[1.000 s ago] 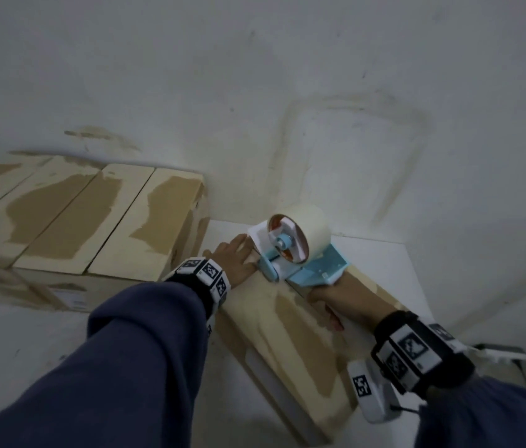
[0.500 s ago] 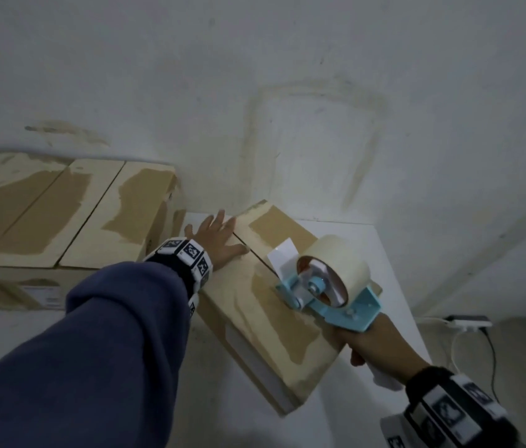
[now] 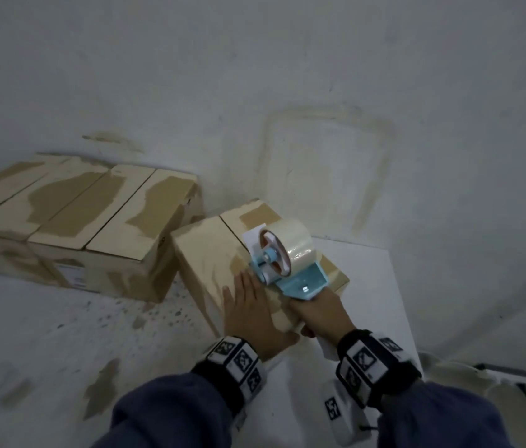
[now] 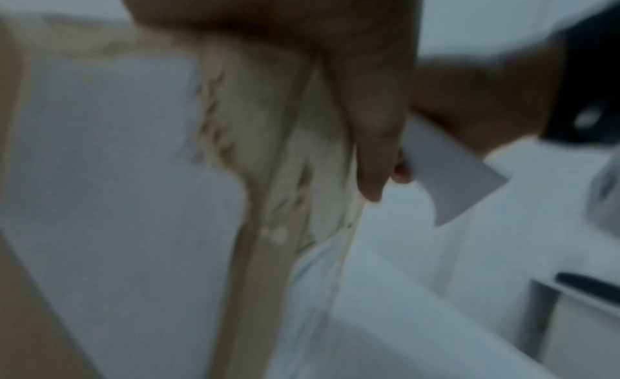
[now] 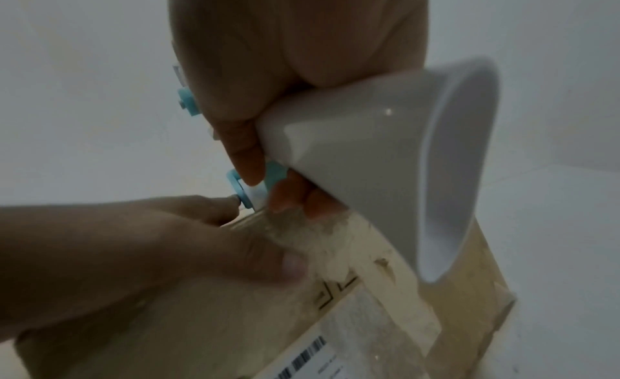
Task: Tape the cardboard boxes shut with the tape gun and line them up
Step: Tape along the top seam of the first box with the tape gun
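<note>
Navy sleeves lead in from the near edge to both hands, which now sit close together at the near end of the cardboard box [image 3: 210,263] on the white counter [image 3: 374,286]. The left hand [image 3: 252,315] lies flat, fingers straight, pressing the box top just beside the tape gun [image 3: 287,266]; the left wrist view is blurred, but it shows the fingers laid along the box edge. The right hand [image 3: 319,313] is wrapped around the gun's white handle [image 5: 369,156], fingers curled under it, with the blue frame and tape roll resting on the box top near its closest edge.

A second ago the gun sat at the far end of this box, and half a second ago it was partway along — so the pull along the top looks all but finished. The left hand, which was braced flat at the far corner, has come back to the near end beside the gun, probably to smooth the strip or steady the box for the cut. The box itself has also swung round, so that its long side now runs more nearly parallel to the others. I cannot make out the clear tape on the seam itself.

Farther off, against the wall, a row of boxes [image 3: 87,215] stands side by side, touching. The box in hand sits just right of that row, set forward — it has yet to join the line.
</note>
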Available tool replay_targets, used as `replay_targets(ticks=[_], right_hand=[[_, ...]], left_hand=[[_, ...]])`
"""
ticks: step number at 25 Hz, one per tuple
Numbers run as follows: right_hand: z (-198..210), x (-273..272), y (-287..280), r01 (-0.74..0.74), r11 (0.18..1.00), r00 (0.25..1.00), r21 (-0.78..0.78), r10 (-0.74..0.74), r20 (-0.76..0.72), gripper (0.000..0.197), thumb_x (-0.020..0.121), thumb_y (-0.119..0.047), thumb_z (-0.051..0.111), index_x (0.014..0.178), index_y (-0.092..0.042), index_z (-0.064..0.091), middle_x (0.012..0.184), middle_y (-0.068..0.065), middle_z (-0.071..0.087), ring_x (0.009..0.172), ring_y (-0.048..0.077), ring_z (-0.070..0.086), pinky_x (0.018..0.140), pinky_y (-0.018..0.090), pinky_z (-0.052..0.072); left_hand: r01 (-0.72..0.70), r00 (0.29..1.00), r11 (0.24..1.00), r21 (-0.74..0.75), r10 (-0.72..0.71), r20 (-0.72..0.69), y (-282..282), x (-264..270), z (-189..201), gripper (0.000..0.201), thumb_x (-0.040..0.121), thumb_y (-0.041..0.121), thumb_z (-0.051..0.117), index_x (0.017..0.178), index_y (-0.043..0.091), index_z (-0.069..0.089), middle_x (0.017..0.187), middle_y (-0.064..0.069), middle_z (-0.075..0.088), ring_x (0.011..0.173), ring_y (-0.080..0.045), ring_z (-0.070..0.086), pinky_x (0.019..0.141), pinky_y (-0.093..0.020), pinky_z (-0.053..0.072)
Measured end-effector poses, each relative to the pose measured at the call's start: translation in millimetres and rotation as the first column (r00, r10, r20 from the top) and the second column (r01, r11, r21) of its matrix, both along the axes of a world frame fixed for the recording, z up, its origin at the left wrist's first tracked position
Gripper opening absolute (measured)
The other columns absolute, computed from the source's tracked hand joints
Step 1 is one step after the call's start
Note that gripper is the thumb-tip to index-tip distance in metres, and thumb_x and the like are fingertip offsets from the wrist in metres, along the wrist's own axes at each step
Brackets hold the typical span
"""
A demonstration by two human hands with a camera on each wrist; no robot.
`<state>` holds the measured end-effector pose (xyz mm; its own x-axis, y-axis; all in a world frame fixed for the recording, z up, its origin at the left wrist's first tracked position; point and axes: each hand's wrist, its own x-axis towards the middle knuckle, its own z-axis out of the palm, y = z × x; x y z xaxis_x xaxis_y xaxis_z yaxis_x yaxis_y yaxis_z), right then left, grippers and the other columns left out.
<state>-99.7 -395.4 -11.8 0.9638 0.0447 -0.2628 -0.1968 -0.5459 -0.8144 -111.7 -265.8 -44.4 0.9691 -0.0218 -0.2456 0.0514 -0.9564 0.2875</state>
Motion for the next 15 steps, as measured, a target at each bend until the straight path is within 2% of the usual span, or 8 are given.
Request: replay_targets(ticks=[2,5,9,11,15], right_hand=[[2.3,4.9,-0.7,-0.022,1.000,0.999,0.009,0.022,0.023,0.010,0.083,-0.018,0.060,0.075,-0.015,0.056,0.061,0.006,0.056,0.047,0.022,0.051,0.048,0.028,0.040],[6.1,-1.4,-10.4,-0.020,0.999,0.999,0.046,0.018,0.029,0.006,0.078,-0.013,0.060,0.073,-0.011,0.057,0.061,0.009,0.056,0.037,0.018,0.045,0.046,0.027,0.036],[3.2,-27.6,-38.9,0.067,0.991,0.998,0.113,-0.064,-0.025,0.010,0.071,-0.009,0.064,0.065,-0.011,0.056,0.052,0.003,0.052,0.037,0.018,0.042,0.042,0.025,0.035],[-2.7,-45.7,-56.6,0.079,0.989,0.996,0.122,-0.074,-0.050,0.007,0.069,-0.010,0.065,0.069,-0.006,0.059,0.054,0.003,0.051,0.041,0.018,0.042,0.044,0.027,0.036],[-9.7,-59.9,-75.6,0.059,0.989,0.997,0.138,-0.052,-0.053,0.021,0.074,-0.011,0.066,0.083,0.006,0.059,0.057,0.004,0.049,0.048,0.018,0.042,0.046,0.027,0.036]], left_hand=[[-0.038,0.998,0.997,0.060,0.035,0.045,-2.9,8.0,-7.2,0.129,0.065,0.082,0.047,0.149,0.005,-0.014,0.158,-0.013,-0.014,0.147,-0.028,-0.012,0.117,-0.050,-0.006],[-0.044,0.997,0.996,0.077,0.038,0.074,-4.8,9.0,-12.8,0.126,0.066,0.083,0.044,0.149,0.006,-0.012,0.159,-0.012,-0.012,0.147,-0.027,-0.011,0.118,-0.049,-0.004],[-0.056,0.993,0.994,0.098,0.045,0.105,-6.1,6.6,-10.5,0.127,0.065,0.084,0.044,0.150,0.007,-0.011,0.159,-0.012,-0.010,0.147,-0.028,-0.010,0.118,-0.049,-0.004],[-0.050,0.992,0.993,0.108,0.037,0.118,-7.1,5.2,-8.6,0.124,0.068,0.081,0.046,0.149,0.008,-0.012,0.159,-0.013,-0.012,0.147,-0.029,-0.010,0.119,-0.049,-0.002],[0.006,0.993,0.991,0.133,-0.021,0.115,-11.1,2.9,-5.2,0.115,0.072,0.073,0.051,0.149,0.019,-0.015,0.158,-0.011,-0.018,0.147,-0.035,-0.008,0.118,-0.051,0.003]])
